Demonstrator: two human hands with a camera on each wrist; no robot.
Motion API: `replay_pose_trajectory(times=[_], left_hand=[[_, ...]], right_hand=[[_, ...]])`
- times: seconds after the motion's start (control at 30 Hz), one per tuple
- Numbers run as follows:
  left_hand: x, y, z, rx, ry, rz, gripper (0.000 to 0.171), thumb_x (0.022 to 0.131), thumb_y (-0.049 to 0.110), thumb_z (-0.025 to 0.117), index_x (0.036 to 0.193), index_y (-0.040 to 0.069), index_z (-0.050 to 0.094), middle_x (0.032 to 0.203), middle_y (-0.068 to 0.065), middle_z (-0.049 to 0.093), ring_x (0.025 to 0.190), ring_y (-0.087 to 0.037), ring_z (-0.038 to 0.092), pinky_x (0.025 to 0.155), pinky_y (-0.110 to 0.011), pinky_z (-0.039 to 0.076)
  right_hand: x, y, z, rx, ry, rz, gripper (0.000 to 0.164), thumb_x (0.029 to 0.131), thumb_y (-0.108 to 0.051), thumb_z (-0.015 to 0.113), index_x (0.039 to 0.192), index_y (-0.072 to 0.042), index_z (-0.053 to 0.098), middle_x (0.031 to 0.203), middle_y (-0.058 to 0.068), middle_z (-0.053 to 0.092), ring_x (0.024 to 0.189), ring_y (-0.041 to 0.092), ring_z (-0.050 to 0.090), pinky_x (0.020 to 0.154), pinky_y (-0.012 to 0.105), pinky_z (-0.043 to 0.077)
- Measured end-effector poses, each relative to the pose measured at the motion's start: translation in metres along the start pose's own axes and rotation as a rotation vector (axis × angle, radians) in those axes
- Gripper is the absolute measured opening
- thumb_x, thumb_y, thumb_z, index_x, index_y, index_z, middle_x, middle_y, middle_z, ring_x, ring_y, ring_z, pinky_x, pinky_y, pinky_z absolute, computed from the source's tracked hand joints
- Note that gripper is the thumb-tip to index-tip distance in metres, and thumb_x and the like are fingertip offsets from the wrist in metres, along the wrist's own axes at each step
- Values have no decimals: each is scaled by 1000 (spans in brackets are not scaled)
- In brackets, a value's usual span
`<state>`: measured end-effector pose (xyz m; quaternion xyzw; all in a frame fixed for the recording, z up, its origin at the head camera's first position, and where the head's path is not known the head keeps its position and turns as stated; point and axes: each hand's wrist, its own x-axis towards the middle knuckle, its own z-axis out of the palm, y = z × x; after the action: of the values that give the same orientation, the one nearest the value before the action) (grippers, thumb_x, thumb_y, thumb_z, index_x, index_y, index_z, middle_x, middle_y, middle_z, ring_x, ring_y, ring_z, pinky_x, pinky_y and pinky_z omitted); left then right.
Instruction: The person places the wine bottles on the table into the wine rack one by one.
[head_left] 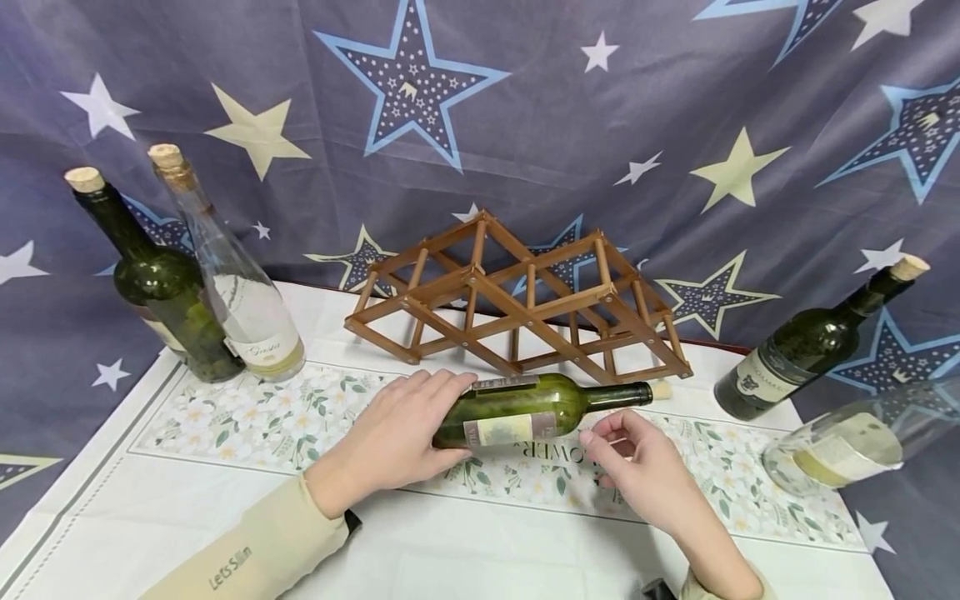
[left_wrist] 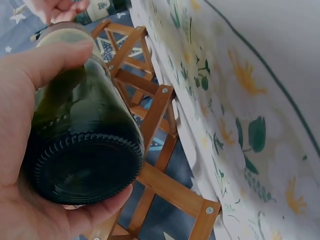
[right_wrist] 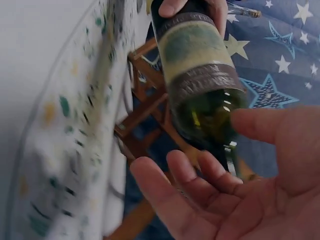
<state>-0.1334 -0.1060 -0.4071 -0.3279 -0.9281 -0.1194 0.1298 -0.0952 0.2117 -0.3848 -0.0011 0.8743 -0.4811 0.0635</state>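
Observation:
My left hand point(head_left: 401, 425) grips a green glass wine bottle point(head_left: 517, 427) around its base end, holding it on its side with the neck to the right. In the left wrist view the ridged bottle base point(left_wrist: 85, 167) faces the camera between thumb and fingers. A pale cork point(head_left: 661, 389) shows at the neck's tip; whether it sits in the mouth cannot be told. My right hand point(head_left: 648, 479) is beside the bottle's shoulder and neck, fingers loosely bent and holding nothing. In the right wrist view its thumb overlaps the bottle; contact is unclear. Behind stands a wooden wine rack point(head_left: 529, 322).
At the left stand a corked dark green bottle point(head_left: 161, 279) and a corked clear bottle point(head_left: 258, 312). On the right are another corked dark bottle point(head_left: 798, 354) and a clear bottle point(head_left: 847, 450). A floral runner point(head_left: 255, 425) crosses the white tablecloth point(head_left: 450, 542); a star-patterned curtain point(head_left: 540, 125) hangs behind.

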Motion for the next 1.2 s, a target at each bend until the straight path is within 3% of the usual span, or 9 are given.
replay_pose_trajectory(times=[0.13, 0.37, 0.53, 0.63, 0.8, 1.0, 1.2], left_hand=[[0, -2, -2, 3, 0, 6, 89, 78, 63, 72, 149, 18, 43, 130, -2, 58, 113, -28, 58, 96, -47, 46], [0, -2, -5, -11, -12, 25, 88, 77, 61, 75, 147, 17, 45, 127, -3, 59, 111, -30, 59, 96, -47, 46], [-1, -2, -6, -11, -25, 33, 88, 77, 61, 74, 147, 17, 45, 126, -2, 59, 109, -28, 59, 93, -47, 47], [-2, -2, -6, -6, -33, 37, 87, 77, 62, 73, 147, 18, 46, 126, 0, 59, 108, -27, 60, 92, -46, 48], [-3, -1, -7, -8, -50, 39, 87, 76, 60, 75, 147, 19, 45, 126, 1, 58, 107, -24, 59, 91, -45, 49], [-4, 0, -8, -20, -80, 28, 88, 75, 62, 75, 147, 21, 45, 131, -2, 58, 114, -28, 59, 95, -48, 46], [-3, 2, -8, -37, -113, 46, 87, 75, 62, 74, 146, 21, 47, 126, 3, 59, 107, -22, 60, 90, -45, 48]], right_hand=[[-10, -8, -8, -235, 74, -148, 26, 92, -45, 68, 95, -20, 65, 86, -8, 67, 79, 11, 64, 68, 31, 51], [-15, -13, -14, -343, 223, -480, 14, 93, -29, 71, 103, -22, 65, 92, -14, 64, 80, 5, 61, 59, 25, 51], [-10, -8, -15, -528, 255, -656, 34, 91, -23, 72, 121, -10, 62, 112, -2, 62, 104, 16, 58, 85, 36, 49], [-5, -4, -14, -628, 230, -709, 45, 89, -26, 71, 128, -6, 59, 121, 5, 59, 117, 24, 53, 100, 43, 40], [1, 3, -11, -740, 201, -765, 57, 86, -27, 73, 134, -3, 55, 131, 12, 55, 123, 31, 50, 106, 46, 35], [8, 10, -7, -818, 172, -802, 60, 82, -20, 77, 134, -1, 54, 123, 12, 59, 115, 31, 53, 105, 47, 37], [10, 19, -2, -836, 138, -797, 51, 81, -13, 79, 126, -4, 56, 111, 6, 63, 103, 26, 58, 100, 46, 41]])
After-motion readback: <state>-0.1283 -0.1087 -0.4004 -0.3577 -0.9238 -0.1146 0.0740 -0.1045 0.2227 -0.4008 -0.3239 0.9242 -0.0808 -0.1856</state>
